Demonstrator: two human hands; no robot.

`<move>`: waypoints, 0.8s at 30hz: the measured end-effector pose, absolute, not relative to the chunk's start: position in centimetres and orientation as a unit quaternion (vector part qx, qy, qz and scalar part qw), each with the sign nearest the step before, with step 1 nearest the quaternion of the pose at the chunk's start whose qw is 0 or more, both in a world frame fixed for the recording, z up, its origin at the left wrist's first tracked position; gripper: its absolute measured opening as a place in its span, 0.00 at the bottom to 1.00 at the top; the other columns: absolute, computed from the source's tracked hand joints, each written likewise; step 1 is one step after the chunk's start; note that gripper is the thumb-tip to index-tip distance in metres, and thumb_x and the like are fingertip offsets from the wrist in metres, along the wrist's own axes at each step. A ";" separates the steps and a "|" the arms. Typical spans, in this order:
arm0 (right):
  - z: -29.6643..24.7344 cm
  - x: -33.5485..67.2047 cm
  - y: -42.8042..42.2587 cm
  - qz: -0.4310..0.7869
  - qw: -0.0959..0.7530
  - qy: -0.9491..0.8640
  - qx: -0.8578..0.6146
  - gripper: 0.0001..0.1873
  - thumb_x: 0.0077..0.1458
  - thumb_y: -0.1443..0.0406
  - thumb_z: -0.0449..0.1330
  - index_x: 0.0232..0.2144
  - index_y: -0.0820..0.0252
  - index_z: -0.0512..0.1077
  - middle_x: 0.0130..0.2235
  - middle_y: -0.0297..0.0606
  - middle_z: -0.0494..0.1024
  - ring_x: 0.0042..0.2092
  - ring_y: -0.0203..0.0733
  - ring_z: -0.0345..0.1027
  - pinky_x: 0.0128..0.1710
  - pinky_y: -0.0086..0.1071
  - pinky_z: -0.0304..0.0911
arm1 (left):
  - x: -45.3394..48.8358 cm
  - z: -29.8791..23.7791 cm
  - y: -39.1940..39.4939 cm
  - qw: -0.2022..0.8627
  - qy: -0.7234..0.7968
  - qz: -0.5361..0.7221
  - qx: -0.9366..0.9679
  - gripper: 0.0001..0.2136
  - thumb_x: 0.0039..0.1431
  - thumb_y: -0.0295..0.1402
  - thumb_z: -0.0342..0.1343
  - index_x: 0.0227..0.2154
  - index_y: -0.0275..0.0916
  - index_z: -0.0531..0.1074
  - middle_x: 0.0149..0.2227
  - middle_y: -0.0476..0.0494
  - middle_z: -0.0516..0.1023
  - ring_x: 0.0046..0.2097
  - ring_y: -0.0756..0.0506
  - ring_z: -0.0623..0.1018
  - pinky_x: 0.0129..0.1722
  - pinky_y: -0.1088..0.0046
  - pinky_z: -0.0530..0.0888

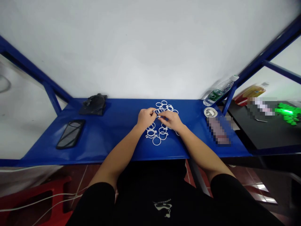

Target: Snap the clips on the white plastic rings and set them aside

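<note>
Several white plastic curtain rings (156, 140) with small tabs lie in a loose heap on the blue table (117, 131), some overlapping. Over the middle of the heap, my left hand (146, 118) is closed, thumb and forefinger pinching a white ring. From the other side my right hand (172, 119) meets it, fingertips bent and closed on the same ring. Fingers cover most of this ring, so its exact shape is hidden. More rings (164, 103) show beyond the hands, and others lie nearer the table's front edge.
To the left are a dark phone (71, 134) and a crumpled black bag (94, 104). On the right stand a water bottle (218, 92), a coiled white cable (210, 112) and a blurred-out item (218, 130). Blue frame posts flank the table; a red stool (54, 191) is below.
</note>
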State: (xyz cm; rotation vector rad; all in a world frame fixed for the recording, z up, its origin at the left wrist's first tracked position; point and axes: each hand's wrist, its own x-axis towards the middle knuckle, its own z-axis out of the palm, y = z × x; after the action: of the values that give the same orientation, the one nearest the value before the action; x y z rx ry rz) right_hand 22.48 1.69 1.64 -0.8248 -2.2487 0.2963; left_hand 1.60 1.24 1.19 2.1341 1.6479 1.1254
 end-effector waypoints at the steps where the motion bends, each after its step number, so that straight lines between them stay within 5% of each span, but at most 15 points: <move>1: 1.6 22.4 1.7 0.108 0.361 -0.871 -0.316 0.12 0.68 0.57 0.60 0.46 0.54 0.79 0.38 0.40 0.84 0.36 0.42 0.77 0.40 0.35 0.71 | 1.6 1.2 1.2 0.111 0.560 0.375 0.730 0.11 0.63 0.27 0.58 0.42 0.41 0.84 0.23 0.49 0.79 0.30 0.46 0.79 0.38 0.70 0.72; 8: 1.7 23.4 2.4 0.097 0.401 -0.821 -0.394 0.11 0.65 0.60 0.59 0.38 0.56 0.80 0.34 0.39 0.83 0.35 0.43 0.76 0.38 0.35 0.70 | 1.3 1.7 1.3 0.123 0.511 0.375 0.764 0.12 0.71 0.38 0.57 0.44 0.39 0.84 0.32 0.44 0.85 0.35 0.44 0.82 0.42 0.68 0.74; 15: 1.5 24.4 3.6 0.092 0.439 -0.776 -0.444 0.14 0.68 0.57 0.59 0.42 0.56 0.82 0.39 0.41 0.86 0.38 0.45 0.79 0.41 0.37 0.73 | 0.7 1.5 1.6 0.180 0.518 0.321 0.772 0.11 0.68 0.37 0.61 0.48 0.41 0.83 0.39 0.42 0.87 0.40 0.43 0.84 0.45 0.65 0.77; 24: 1.3 24.9 4.5 0.089 0.332 -0.804 -0.485 0.13 0.64 0.61 0.63 0.49 0.56 0.81 0.45 0.43 0.85 0.36 0.44 0.77 0.41 0.39 0.71 | 1.6 1.1 0.9 0.172 0.402 0.223 0.871 0.10 0.67 0.36 0.61 0.49 0.47 0.82 0.48 0.43 0.84 0.52 0.40 0.81 0.57 0.56 0.75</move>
State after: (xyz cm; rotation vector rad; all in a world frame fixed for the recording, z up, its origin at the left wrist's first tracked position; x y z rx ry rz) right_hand 24.94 4.46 1.29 -1.2664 -2.1018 0.2320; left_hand 1.60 0.93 1.10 2.4725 1.1408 0.6335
